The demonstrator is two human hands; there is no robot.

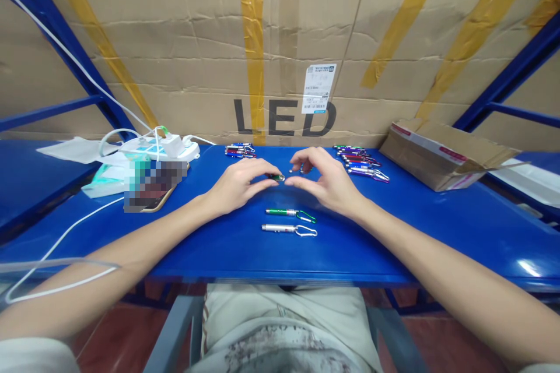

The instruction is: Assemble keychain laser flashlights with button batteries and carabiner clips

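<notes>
My left hand (238, 185) pinches a small green penlight (276, 177) between thumb and fingers, its round metal end facing right. Most of its body is hidden by the fingers. Just to the right, my right hand (326, 178) curves above the table with thumb and fingertips apart. Small shiny pieces (301, 170), too tiny to name, show between and behind its fingers. Nearer to me lie a green penlight (282, 211) and a silver penlight (280, 228), each with a carabiner clip at its right end.
Several coloured penlights (356, 160) lie in a row at the back right, with a smaller group (240, 150) at the back left. An open cardboard box (431, 154) stands far right. Left are a phone (160, 201), a power strip (175, 148) and white cables. A large carton (196, 58) walls the back.
</notes>
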